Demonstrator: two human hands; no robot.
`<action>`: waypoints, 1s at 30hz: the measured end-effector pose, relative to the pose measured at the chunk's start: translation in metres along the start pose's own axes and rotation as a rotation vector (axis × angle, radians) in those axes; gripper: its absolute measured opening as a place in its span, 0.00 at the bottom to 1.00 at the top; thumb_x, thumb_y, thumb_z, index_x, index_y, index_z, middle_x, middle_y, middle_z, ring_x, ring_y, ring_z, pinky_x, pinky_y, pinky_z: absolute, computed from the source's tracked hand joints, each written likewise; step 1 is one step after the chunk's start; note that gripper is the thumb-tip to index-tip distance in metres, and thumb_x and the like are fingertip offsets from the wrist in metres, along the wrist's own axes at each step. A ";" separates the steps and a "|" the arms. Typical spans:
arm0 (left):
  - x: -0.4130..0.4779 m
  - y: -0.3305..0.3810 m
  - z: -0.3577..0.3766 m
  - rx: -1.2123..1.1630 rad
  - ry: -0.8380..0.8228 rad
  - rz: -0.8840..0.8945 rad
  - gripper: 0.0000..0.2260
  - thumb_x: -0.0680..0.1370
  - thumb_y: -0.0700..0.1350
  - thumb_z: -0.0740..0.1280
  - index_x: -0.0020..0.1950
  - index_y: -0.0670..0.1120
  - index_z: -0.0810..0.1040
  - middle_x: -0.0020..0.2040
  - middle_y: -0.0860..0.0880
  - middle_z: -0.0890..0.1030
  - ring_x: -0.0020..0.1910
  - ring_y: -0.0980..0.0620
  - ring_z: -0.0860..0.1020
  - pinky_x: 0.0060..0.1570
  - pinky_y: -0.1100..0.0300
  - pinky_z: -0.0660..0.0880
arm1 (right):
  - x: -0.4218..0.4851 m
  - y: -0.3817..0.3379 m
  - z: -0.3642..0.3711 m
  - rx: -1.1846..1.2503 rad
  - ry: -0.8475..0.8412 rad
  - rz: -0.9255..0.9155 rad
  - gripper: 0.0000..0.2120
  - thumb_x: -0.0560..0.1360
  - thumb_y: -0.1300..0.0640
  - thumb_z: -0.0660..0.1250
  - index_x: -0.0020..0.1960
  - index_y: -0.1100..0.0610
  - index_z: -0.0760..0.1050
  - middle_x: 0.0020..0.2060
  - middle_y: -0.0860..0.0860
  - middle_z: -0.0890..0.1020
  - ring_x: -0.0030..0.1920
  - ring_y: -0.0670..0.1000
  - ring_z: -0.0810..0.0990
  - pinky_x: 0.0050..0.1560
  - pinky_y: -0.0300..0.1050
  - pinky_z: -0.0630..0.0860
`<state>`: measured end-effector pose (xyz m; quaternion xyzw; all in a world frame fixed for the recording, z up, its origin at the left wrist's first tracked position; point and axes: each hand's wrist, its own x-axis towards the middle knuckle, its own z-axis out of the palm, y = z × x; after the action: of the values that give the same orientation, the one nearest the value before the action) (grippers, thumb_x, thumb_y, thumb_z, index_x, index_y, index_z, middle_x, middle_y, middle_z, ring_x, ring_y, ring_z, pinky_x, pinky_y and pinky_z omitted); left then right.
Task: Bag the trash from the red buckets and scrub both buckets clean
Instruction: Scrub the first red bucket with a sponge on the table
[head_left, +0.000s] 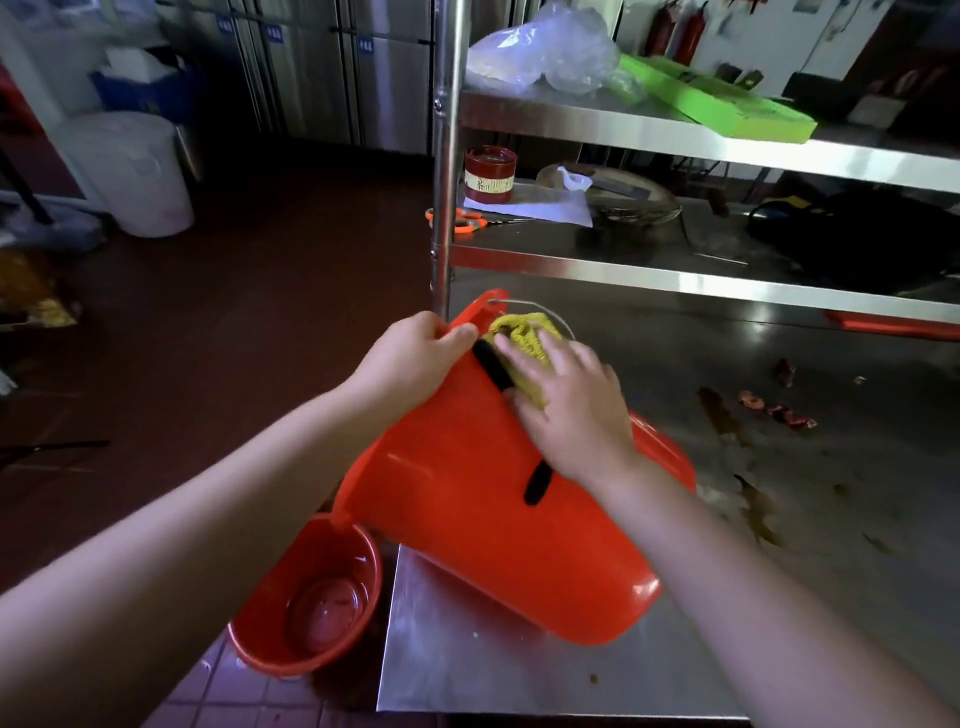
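A large red bucket (467, 519) lies tilted on its side on the steel table (779, 467), its base toward me and its rim pointing away. My left hand (410, 358) grips the rim at the far upper edge. My right hand (566, 405) presses a yellow cloth (524, 338) against the bucket's outer wall near the black handle grip (493, 366). A second, smaller red bucket (311, 597) stands upright on the tiled floor below the table's left edge, with a wet-looking bottom.
Food scraps and brown smears (769, 410) lie on the table to the right. Steel shelves above hold a red tin (489, 174), orange scissors (462, 218), a plastic bag (545, 52) and green boxes (727, 98). A white bin (135, 171) stands on the floor at left.
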<state>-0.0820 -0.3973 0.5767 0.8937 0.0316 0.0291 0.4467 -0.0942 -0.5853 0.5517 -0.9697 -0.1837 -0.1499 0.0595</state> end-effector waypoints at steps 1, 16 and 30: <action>0.004 0.006 0.004 0.071 0.017 -0.015 0.18 0.78 0.58 0.59 0.50 0.44 0.77 0.43 0.45 0.80 0.43 0.44 0.79 0.45 0.49 0.77 | -0.012 -0.007 -0.001 -0.026 0.041 -0.054 0.24 0.74 0.42 0.56 0.70 0.40 0.65 0.71 0.52 0.68 0.66 0.60 0.68 0.58 0.58 0.70; -0.011 -0.026 0.019 0.061 0.181 0.067 0.14 0.81 0.54 0.55 0.55 0.49 0.76 0.41 0.53 0.77 0.43 0.50 0.76 0.40 0.55 0.72 | -0.041 0.058 -0.009 0.170 -0.168 0.360 0.22 0.79 0.42 0.55 0.72 0.34 0.58 0.75 0.48 0.60 0.72 0.54 0.60 0.68 0.53 0.60; -0.017 -0.037 0.018 -0.079 0.093 0.088 0.13 0.81 0.53 0.55 0.50 0.49 0.76 0.40 0.47 0.79 0.40 0.47 0.79 0.41 0.50 0.77 | -0.092 0.037 0.003 -0.051 -0.015 0.084 0.23 0.73 0.39 0.60 0.67 0.36 0.68 0.72 0.45 0.66 0.67 0.55 0.68 0.61 0.54 0.68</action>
<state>-0.0982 -0.3903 0.5359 0.8736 0.0116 0.0914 0.4778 -0.1607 -0.6499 0.5176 -0.9789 -0.1392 -0.1444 0.0396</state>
